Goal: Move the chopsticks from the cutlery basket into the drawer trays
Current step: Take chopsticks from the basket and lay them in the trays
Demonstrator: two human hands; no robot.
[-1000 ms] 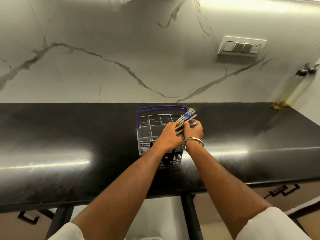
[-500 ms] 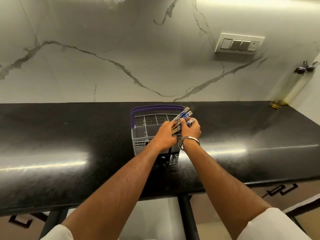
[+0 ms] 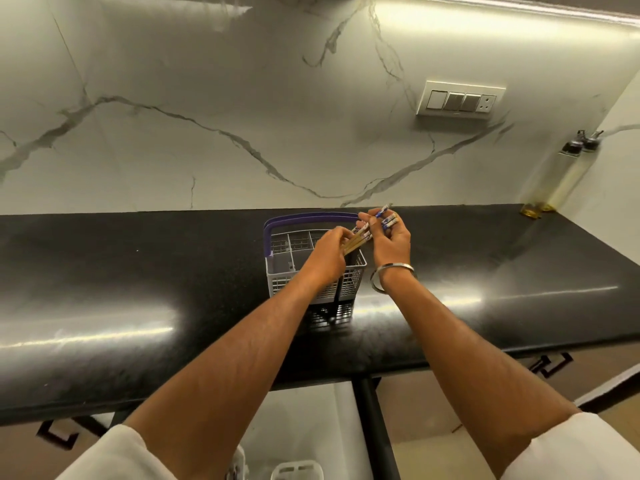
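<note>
1. Chopsticks (image 3: 360,237) form a slanted bundle just above the cutlery basket (image 3: 313,268), gripped by both hands.
2. The left hand (image 3: 327,252) curls round the bundle's plain lower ends, over the basket's middle.
3. The right hand (image 3: 389,239) pinches the blue-patterned upper ends, above the basket's right rim; a metal bangle (image 3: 391,277) circles its wrist.
4. The basket stands on the black table (image 3: 138,289); two oil bottles (image 3: 561,178) stand far right of the basket.
</note>
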